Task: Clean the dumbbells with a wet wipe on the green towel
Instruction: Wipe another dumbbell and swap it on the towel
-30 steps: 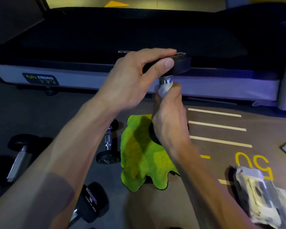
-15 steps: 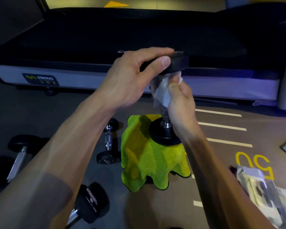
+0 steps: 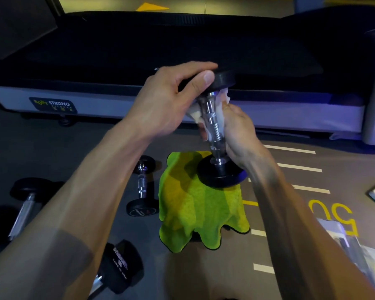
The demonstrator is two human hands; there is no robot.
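Note:
A black dumbbell with a chrome handle (image 3: 212, 124) stands nearly upright, its lower head (image 3: 221, 173) over the crumpled green towel (image 3: 195, 204) on the floor. My left hand (image 3: 171, 100) grips the dumbbell's upper head from the left. My right hand (image 3: 236, 131) holds a white wet wipe (image 3: 220, 109) against the far side of the handle, fingers curled around it. The near side of the handle shows bare.
Three more dumbbells lie on the floor at left: a small one (image 3: 142, 187) beside the towel, one at far left (image 3: 24, 206), one at bottom (image 3: 117, 267). A treadmill base (image 3: 95, 100) runs across the back. A wipe packet (image 3: 344, 241) lies at right.
My right hand with the wipe slid up the handle to just under the upper head, then opened round the far side, baring the handle's near face. The dumbbell tilted slightly.

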